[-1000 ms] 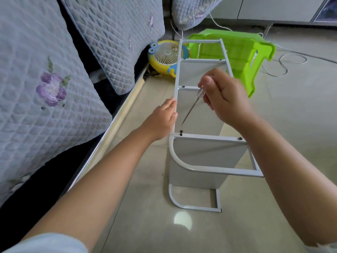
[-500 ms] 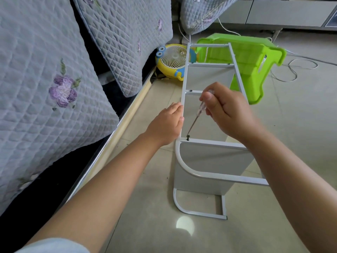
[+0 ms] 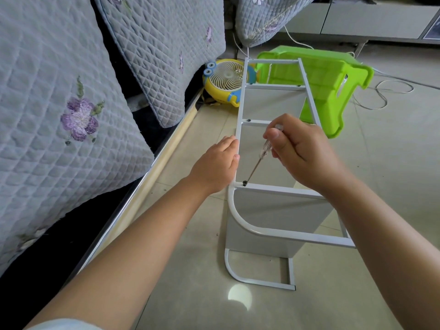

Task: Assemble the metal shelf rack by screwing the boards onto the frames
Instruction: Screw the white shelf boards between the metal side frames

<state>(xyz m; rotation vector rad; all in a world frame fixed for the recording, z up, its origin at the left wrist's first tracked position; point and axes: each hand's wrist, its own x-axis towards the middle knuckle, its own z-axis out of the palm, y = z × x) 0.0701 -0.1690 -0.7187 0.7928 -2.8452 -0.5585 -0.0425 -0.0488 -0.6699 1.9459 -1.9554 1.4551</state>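
Note:
A white metal frame (image 3: 273,234) lies on its side over grey boards (image 3: 269,210) on the tiled floor. My right hand (image 3: 302,153) pinches a clear-handled screwdriver (image 3: 263,153) whose tip sits in a black screw (image 3: 244,182) at the left end of a crossbar. My left hand (image 3: 215,165) rests against the frame's left upright, fingers straight along the tube. Another black screw (image 3: 248,120) sits in the crossbar farther back.
A sofa with grey quilted cushions (image 3: 71,115) runs along the left. A yellow desk fan (image 3: 225,81) and an overturned green plastic stool (image 3: 328,79) lie behind the frame. White cables (image 3: 381,91) trail on the floor at the right.
The screwdriver tip has come down from above the crossbar into the screw head. My left hand stays on the upright.

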